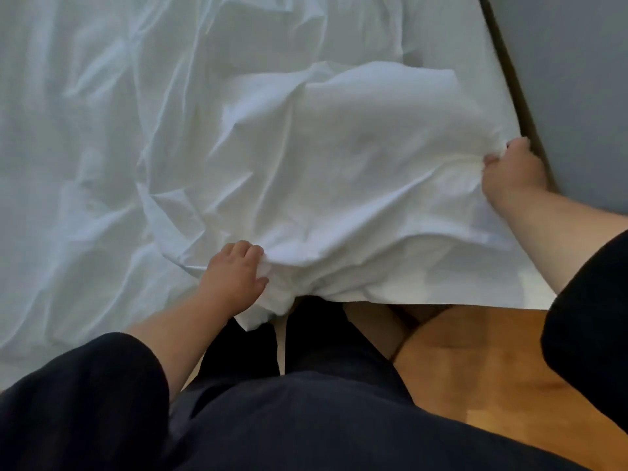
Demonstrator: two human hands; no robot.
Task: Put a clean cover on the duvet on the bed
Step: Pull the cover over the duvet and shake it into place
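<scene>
Two hands grip bunched white cover (339, 158) at the bed (503, 62) end: left hand (234, 273) clutching a fold near the edge, right hand (509, 168) pinching the corner. Duvet inside, apparently. Best to hold corners firm, pull taut, shake evenly.

Both hands (234, 273) gripping white duvet cover (356, 164), bed (475, 35)

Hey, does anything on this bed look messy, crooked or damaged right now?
Nothing looks damaged. The white cover is rumpled and bunched where the left hand and right hand grip it, and a fold droops over the bed's edge.
</scene>
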